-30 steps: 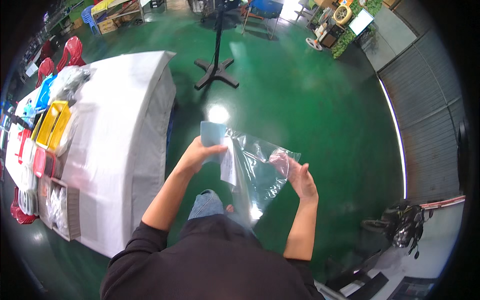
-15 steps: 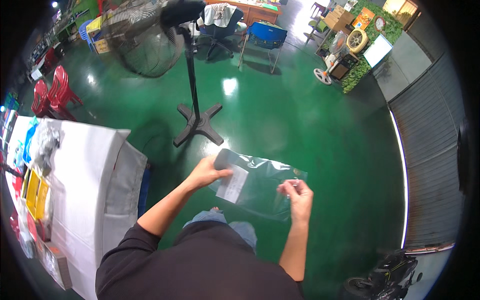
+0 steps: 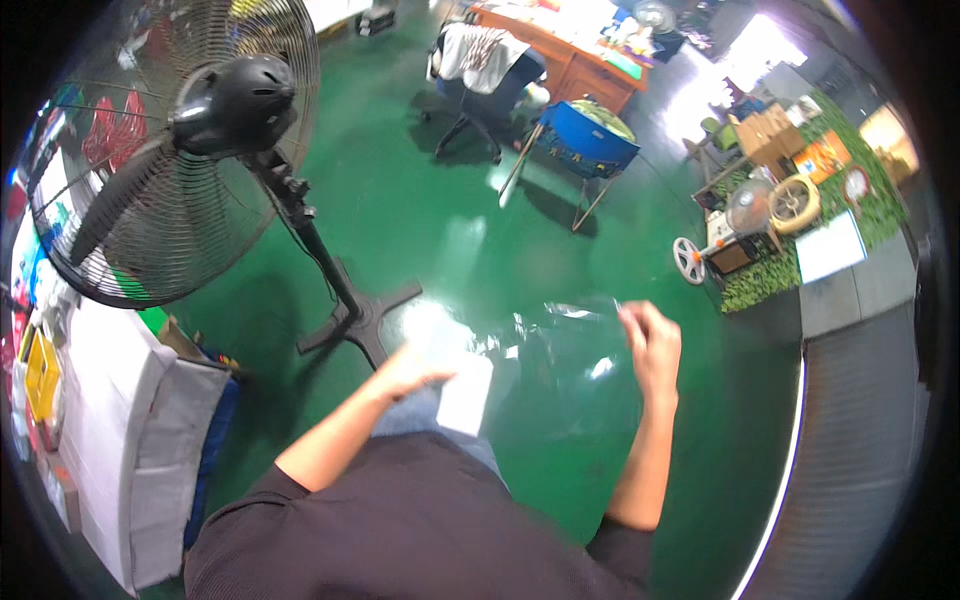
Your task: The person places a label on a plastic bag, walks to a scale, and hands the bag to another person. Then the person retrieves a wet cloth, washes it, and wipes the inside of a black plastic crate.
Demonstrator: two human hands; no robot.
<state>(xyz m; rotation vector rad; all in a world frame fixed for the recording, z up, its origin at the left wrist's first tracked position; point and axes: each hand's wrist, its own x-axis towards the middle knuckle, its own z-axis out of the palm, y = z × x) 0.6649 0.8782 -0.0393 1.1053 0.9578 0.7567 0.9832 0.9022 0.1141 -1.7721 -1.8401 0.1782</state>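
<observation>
nearest the camera is the person's dark shirt, filling the lower middle, with both bare forearms reaching up out of it. the left hand is blurred; it grips the left edge of a clear plastic bag, but how its fingers lie cannot be made out. the right hand is closed in a pinch on the bag's upper right corner, held a little higher than the left. the bag is stretched between the two hands in front of the body, over the green floor; it is so see-through that its lower edge is hard to trace. a white label shows on it near the left hand. at the left edge a table with a white cloth is partly cut off, its coloured items too small to tell. just beyond the left hand stands a big black fan on a cross base. further off are a blue folding chair and a brown desk, blurred.
</observation>
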